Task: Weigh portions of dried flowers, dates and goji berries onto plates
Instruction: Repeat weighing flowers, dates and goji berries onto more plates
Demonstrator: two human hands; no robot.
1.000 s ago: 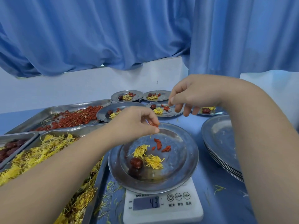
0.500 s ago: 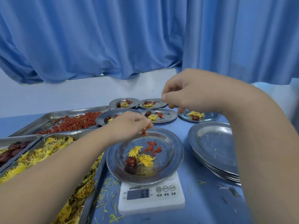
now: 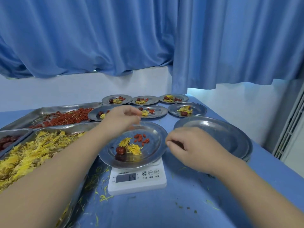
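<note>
A steel plate (image 3: 155, 134) sits on a white scale (image 3: 137, 180) whose display reads 65. On the plate lie a dark date (image 3: 120, 150), yellow dried flowers (image 3: 132, 146) and several red goji berries (image 3: 141, 139). My left hand (image 3: 121, 120) hovers over the plate's far left rim with its fingers pinched; a blurred reddish bit shows under them. My right hand (image 3: 189, 145) hangs at the plate's right rim, fingers curled shut, and I see nothing in it.
Three trays stand on the left: goji berries (image 3: 65, 119), dried flowers (image 3: 32, 153) and dates (image 3: 8, 140). Several filled plates (image 3: 187, 110) stand behind the scale. A stack of empty plates (image 3: 222, 137) is on the right. Flower bits litter the blue table (image 3: 164, 208).
My right hand has come down from above the back plates to the plate's right rim. My left hand stays over the plate. The scale reading rose from 43 to 65.
</note>
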